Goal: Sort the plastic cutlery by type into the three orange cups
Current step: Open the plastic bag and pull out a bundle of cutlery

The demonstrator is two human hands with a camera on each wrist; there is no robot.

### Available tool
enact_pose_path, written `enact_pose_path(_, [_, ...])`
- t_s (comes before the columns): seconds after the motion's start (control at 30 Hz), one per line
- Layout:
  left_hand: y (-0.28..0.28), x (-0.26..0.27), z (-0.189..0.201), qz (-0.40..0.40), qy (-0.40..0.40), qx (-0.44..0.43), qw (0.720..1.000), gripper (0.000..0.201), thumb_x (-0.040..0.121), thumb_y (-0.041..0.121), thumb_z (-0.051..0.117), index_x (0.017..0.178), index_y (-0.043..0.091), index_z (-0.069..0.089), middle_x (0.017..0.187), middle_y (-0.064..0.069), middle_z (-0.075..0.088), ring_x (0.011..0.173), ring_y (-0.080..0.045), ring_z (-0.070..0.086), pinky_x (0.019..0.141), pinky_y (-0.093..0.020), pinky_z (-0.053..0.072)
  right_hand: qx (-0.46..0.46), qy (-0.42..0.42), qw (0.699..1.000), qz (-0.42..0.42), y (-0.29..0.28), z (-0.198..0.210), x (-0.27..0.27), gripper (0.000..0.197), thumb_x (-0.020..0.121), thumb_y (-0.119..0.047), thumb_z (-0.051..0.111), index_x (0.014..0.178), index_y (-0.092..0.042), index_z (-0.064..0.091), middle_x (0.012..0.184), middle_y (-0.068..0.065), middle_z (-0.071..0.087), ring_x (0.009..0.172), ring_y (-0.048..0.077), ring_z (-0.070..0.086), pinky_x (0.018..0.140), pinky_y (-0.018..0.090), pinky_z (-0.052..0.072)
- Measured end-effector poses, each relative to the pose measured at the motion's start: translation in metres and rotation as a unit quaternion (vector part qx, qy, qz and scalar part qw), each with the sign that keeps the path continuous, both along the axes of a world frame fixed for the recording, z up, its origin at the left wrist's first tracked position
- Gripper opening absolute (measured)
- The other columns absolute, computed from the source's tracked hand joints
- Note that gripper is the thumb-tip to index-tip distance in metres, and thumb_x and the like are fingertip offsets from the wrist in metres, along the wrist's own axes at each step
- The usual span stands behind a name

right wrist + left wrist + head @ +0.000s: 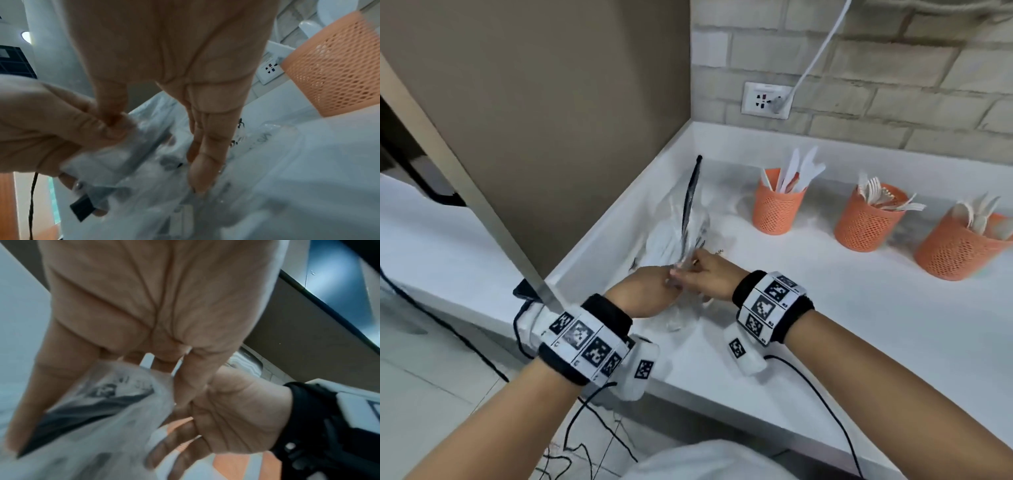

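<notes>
Three orange mesh cups stand along the white counter (825, 308): one with knives (779, 205), one with forks (868, 222), one with spoons (959, 250). A clear plastic bag (688, 219) with a black zip strip lies left of them, and pale shapes show through it. Both hands meet at its near end. My left hand (671, 279) grips the bag's edge with the black strip (86, 206). My right hand (690, 270) pinches the bag (102, 418) beside it, its fingers (203, 170) reaching down along the plastic. The knife cup (333, 73) is close behind.
A brown panel (551, 102) and a slanted metal post (482, 205) close off the left side. A brick wall carries an outlet (767, 101) with a white cable plugged in. Black cables (585, 428) hang below the counter's front edge. A dark device (524, 291) lies at the post's foot.
</notes>
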State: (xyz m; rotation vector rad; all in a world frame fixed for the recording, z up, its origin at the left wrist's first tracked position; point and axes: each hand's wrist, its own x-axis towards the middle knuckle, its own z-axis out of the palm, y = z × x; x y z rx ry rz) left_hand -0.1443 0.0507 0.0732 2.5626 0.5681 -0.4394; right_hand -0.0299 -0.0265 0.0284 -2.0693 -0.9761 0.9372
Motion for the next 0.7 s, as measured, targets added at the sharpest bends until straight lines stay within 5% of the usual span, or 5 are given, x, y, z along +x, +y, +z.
enact_pose_path(0.1, [-0.007,0.011,-0.002,-0.011,-0.024,-0.052,0.998,0.035,0.092,0.018,0.048,0.127,0.014,0.049,0.127,-0.009,0.057,0.105,-0.025,0.056,0.074,-0.025,0.039,0.009,-0.016,0.999,-0.033,-0.009,0.005,0.004,0.040,0.080,-0.030,0.066,0.105,-0.007,0.045,0.098,0.007,0.056,0.088,0.023,0.059,0.077,0.041,0.053])
enact_pose_path(0.17, [-0.007,0.017,-0.011,-0.009,-0.036,-0.123,0.992,0.054,0.088,0.019,0.057,0.139,0.023,0.039,0.137,-0.003,0.049,0.115,-0.017,0.050,0.085,-0.019,0.038,0.003,-0.053,0.997,-0.054,-0.021,0.009,0.012,0.022,0.080,-0.016,0.064,0.093,-0.008,0.047,0.094,0.012,0.054,0.085,0.025,0.057,0.073,0.041,0.051])
enact_pose_path(0.33, [-0.009,0.033,-0.031,0.021,-0.094,-0.397,0.913,0.045,0.088,0.010,0.058,0.128,0.029,0.050,0.133,0.004,0.049,0.106,-0.013,0.058,0.084,-0.021,0.047,-0.066,-0.176,0.975,-0.123,-0.064,0.015,0.040,0.047,0.080,-0.001,0.057,0.124,-0.002,0.041,0.105,0.015,0.054,0.093,0.025,0.051,0.073,0.027,0.039])
enact_pose_path(0.47, [-0.001,0.057,-0.023,0.057,-0.234,-0.320,0.916,0.030,0.088,0.012,0.059,0.115,0.027,0.057,0.124,0.002,0.054,0.082,-0.017,0.057,0.070,-0.024,0.046,-0.132,-0.218,0.960,-0.116,-0.098,0.024,0.051,0.064,0.079,0.011,0.046,0.137,-0.010,0.033,0.127,0.021,0.052,0.111,0.033,0.052,0.081,0.031,0.043])
enact_pose_path(0.7, [0.006,0.114,0.000,0.080,-0.396,-0.205,0.892,0.058,0.091,0.024,0.056,0.142,0.018,0.029,0.142,-0.006,0.042,0.118,-0.021,0.047,0.099,-0.030,0.040,-0.141,-0.279,0.941,-0.132,-0.144,0.042,0.060,0.052,0.081,0.010,0.038,0.126,-0.011,0.050,0.117,0.021,0.059,0.107,0.033,0.055,0.085,0.031,0.043])
